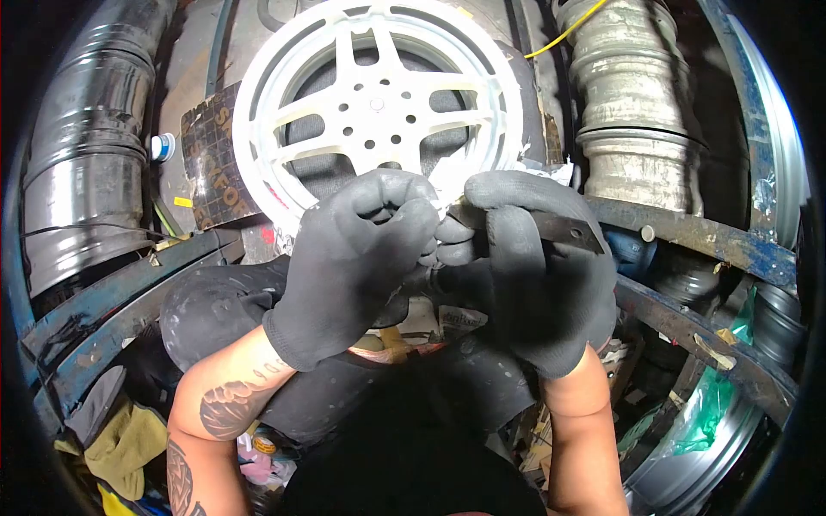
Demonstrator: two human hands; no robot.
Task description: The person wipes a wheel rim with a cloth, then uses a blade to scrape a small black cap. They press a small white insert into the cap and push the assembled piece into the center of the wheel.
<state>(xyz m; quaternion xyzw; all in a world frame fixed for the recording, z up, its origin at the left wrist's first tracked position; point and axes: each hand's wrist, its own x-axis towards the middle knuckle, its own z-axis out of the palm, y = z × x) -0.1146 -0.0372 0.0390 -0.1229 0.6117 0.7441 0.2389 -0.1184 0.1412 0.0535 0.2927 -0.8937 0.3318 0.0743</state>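
Both my hands wear black gloves and are raised close together in front of a white alloy wheel (377, 105). In my right hand (546, 258) is a dark flat metal strip (564, 229) with a small hole near its outer end; the fingers are closed round it. My left hand (357, 245) is closed, its thumb and fingertips pinched at the strip's inner end. What sits between those left fingertips is too small and hidden to tell. Crumpled white material (452, 176) shows just behind the fingertips, against the wheel's lower rim.
Stacked metal rims stand at the left (86, 163) and right (637, 112), behind blue racks (688, 234). A printed dark board (211, 159) lies left of the wheel. Green plastic (705, 413) covers a silver rim at lower right. Cloth gloves (125, 443) hang at lower left.
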